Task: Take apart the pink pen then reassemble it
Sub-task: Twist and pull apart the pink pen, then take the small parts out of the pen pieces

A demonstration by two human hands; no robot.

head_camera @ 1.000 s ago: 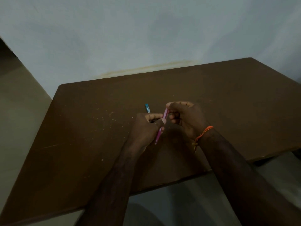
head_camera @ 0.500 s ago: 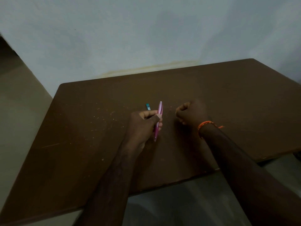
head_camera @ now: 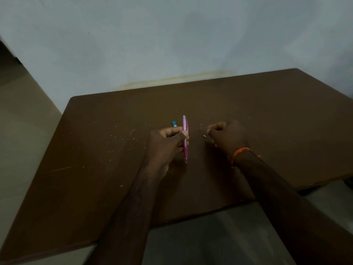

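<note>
My left hand (head_camera: 168, 144) grips the pink pen (head_camera: 185, 138) around its middle, holding it nearly upright over the brown table (head_camera: 267, 111). The pen's top end points away from me and its tip points down toward me. My right hand (head_camera: 227, 136) rests on the table to the right of the pen, fingers curled, apart from the pen. A tiny pale piece (head_camera: 204, 136) lies on the table right by its fingertips; I cannot tell whether the fingers touch it.
A small teal object (head_camera: 174, 123) lies on the table just behind my left hand. Pale crumbs are scattered over the table's left half. A pale wall stands behind the table, and the near edge runs under my forearms.
My right hand let go of the pen's top and moved right, down onto the table. The left hand turned the pen more upright. A small pale piece now lies by the right fingertips.
</note>
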